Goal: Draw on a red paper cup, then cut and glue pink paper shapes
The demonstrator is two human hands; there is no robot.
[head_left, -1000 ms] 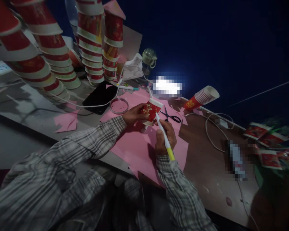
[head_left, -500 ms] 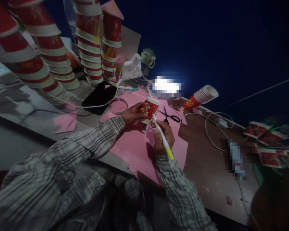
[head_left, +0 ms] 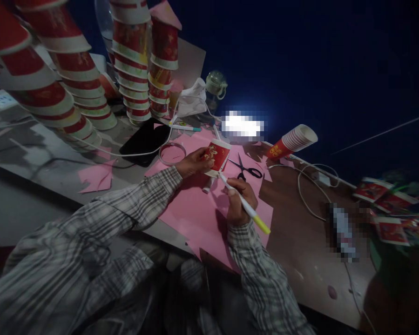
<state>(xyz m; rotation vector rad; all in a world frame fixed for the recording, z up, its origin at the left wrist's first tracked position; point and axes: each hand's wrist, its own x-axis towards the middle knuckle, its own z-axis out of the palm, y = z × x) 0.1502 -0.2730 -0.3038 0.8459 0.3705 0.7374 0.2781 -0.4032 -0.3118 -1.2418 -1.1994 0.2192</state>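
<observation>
The cup (head_left: 219,156), judged light and crushable, is clasped by its wall in the left hand (head_left: 192,164) at centre, a pen (head_left: 257,220) pinched in the right hand (head_left: 238,204).

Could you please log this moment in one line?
left hand: red paper cup | right hand: pen, tip at cup base | pink paper beneath

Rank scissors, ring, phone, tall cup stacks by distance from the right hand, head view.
From the right hand, holding the pen:
1. Scissors, just beyond it on the pink paper.
2. Ring, to the left, past the cup in the left hand.
3. Phone, left of the ring.
4. Tall cup stacks, far back left.
</observation>
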